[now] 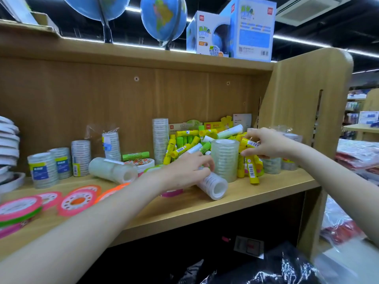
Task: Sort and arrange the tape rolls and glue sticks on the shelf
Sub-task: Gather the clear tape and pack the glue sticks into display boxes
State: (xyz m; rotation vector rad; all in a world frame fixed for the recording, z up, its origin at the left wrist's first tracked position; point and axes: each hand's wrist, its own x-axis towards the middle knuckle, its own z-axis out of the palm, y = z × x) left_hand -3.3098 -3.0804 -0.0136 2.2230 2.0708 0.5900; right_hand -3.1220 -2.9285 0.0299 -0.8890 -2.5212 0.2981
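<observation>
A wooden shelf (256,193) holds a heap of yellow and green glue sticks (184,144) at the back right. My left hand (184,171) grips a clear tape tube (215,185) lying on its side near the shelf's front. Just right of it stands an upright stack of clear tape (225,158). My right hand (268,143) pinches a yellow glue stick (249,143) above several upright yellow glue sticks (251,171). Another clear tape tube (112,170) lies on its side to the left.
Upright tape stacks (61,162) stand at the left, with a tall one (160,140) behind the heap. Flat pink and orange tape rolls (78,200) lie at the front left. Globes (162,19) and boxes (252,27) sit on the top shelf. A side panel (303,103) closes the right.
</observation>
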